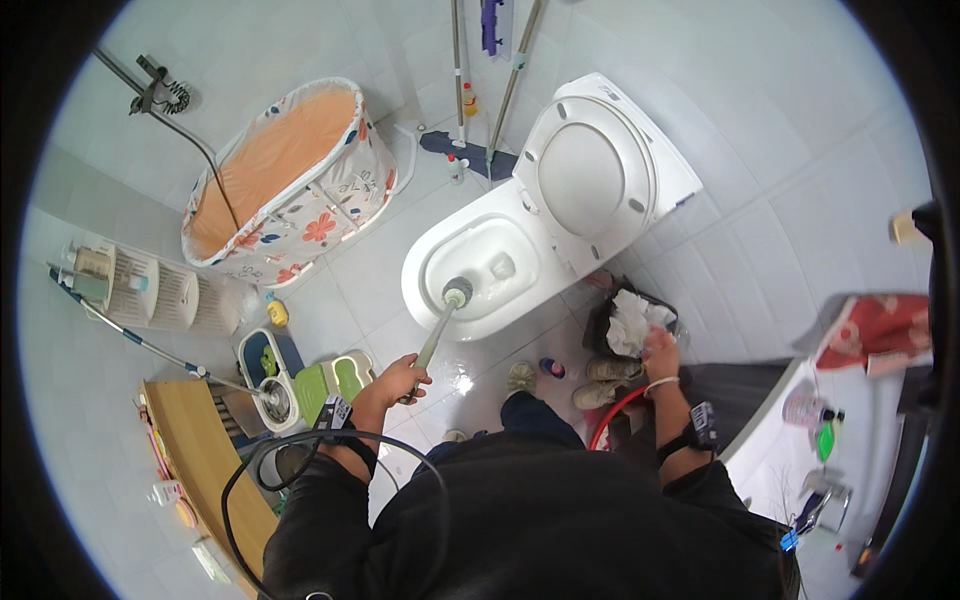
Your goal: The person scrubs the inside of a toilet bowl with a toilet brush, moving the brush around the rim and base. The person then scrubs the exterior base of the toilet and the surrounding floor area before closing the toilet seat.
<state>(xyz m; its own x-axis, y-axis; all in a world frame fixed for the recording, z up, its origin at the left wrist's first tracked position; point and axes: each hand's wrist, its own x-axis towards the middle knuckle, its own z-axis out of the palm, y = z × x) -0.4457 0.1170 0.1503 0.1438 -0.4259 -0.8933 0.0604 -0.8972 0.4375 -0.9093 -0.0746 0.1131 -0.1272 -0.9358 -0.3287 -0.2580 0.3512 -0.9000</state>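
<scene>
My left hand [397, 379] grips the handle of a toilet brush [436, 337]. Its round grey head hangs over or inside the front of the white toilet bowl [420, 262]; whether the bristles touch the bowl is hard to tell. Water and a pale patch show further back in the bowl. The toilet seat and lid [581, 176] are raised against the tank. Over at the right, my right hand [661, 352] is blurred above the edge of a black waste bin [596, 330] filled with crumpled white tissue [637, 319]. Its fingers do not show clearly.
Shoes [611, 371] stand below the bin beside a red hoop-like rim [619, 412]. A mop bucket [277, 405] and wooden shelf [195, 427] are at left. Behind them is a folding bathtub [315, 210]. Mops [480, 154] lean behind the toilet; a washbasin [765, 450] is at right.
</scene>
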